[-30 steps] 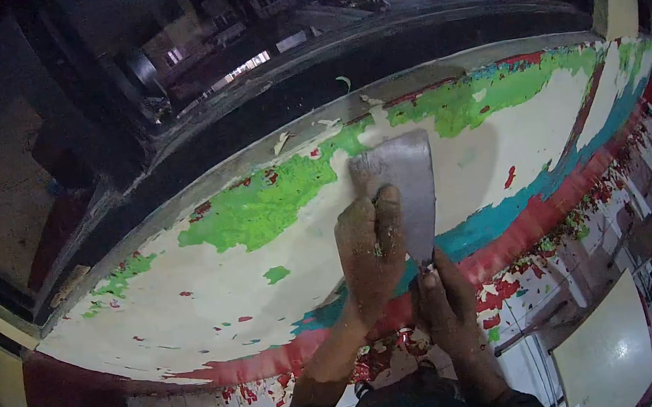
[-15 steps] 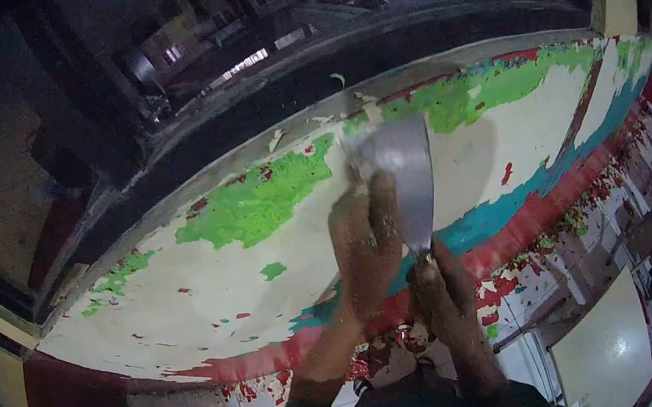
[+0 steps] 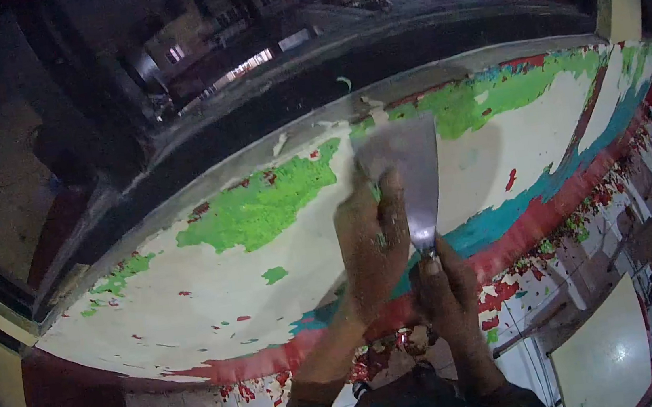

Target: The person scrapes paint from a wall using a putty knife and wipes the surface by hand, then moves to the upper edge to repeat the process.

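A paint scraper (image 3: 409,152) with a broad metal blade lies against the white wall (image 3: 215,290), its wide edge up by the remaining green paint (image 3: 261,203). My right hand (image 3: 444,291) is closed round its handle, thumb on top near the blade. My left hand (image 3: 372,234) is at the left side of the blade, its fingers bent against the metal. Small green flecks stick to those fingers. The fingertips are partly smeared and hidden. Loose curled paint flakes (image 3: 280,144) rest along the top edge.
A dark window frame (image 3: 248,95) runs above the wall, with lit buildings outside. Teal paint (image 3: 499,223) and a red band (image 3: 256,365) edge the wall's lower part. Paint chips (image 3: 496,296) litter the floor, and a pale board (image 3: 605,352) lies at lower right.
Both hands and the scraper appear slightly farther right and lower in view, and the blade is less blurred. The grip looks the same.
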The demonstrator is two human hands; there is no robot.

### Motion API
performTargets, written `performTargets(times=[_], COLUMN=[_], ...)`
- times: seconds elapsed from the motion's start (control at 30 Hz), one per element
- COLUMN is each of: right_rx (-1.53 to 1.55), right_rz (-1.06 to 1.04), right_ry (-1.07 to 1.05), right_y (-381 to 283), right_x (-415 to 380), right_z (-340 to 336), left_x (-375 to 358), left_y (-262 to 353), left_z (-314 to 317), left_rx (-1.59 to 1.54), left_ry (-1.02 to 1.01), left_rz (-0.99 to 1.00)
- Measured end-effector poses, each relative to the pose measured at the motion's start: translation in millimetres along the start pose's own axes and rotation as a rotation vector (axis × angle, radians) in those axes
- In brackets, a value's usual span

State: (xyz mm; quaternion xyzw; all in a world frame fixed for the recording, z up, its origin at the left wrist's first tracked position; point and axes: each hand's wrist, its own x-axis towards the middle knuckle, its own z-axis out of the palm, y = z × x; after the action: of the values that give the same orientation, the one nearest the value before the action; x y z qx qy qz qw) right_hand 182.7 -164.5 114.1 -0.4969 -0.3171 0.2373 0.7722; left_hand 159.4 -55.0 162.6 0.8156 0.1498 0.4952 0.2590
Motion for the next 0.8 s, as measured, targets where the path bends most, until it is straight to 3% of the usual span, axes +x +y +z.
performTargets(times=[0.2, 0.23, 0.33, 0.47, 0.57, 0.67, 0.8], right_rx=[-0.082, -0.069, -0.060, -0.110, -0.072, -0.095, -0.156], right_rz=[0.093, 0.074, 0.057, 0.048, 0.069, 0.072, -0.045], right_ry=[0.003, -0.014, -0.055, -0.029, -0.031, -0.021, -0.040], right_y=[8, 4, -9, -7, -14, -7, 1], right_x=[-16, -14, -12, -13, -13, -20, -11], right_z=[-12, -13, -15, -16, -16, -20, -21], left_x=[-8, -7, 3, 1, 7, -11, 2], left_y=[3, -3, 10, 12, 17, -1, 17], left_z=[2, 7, -1, 7, 0, 10, 2], left_rx=[-0.096, -0.040, -0.139, -0.063, -0.233, -0.050, -0.135], left_ry=[-0.074, 0.010, -0.066, 0.097, -0.053, 0.028, -0.007], left_rz=[-0.192, -0.092, -0.227, -0.007, -0.246, -0.107, -0.159])
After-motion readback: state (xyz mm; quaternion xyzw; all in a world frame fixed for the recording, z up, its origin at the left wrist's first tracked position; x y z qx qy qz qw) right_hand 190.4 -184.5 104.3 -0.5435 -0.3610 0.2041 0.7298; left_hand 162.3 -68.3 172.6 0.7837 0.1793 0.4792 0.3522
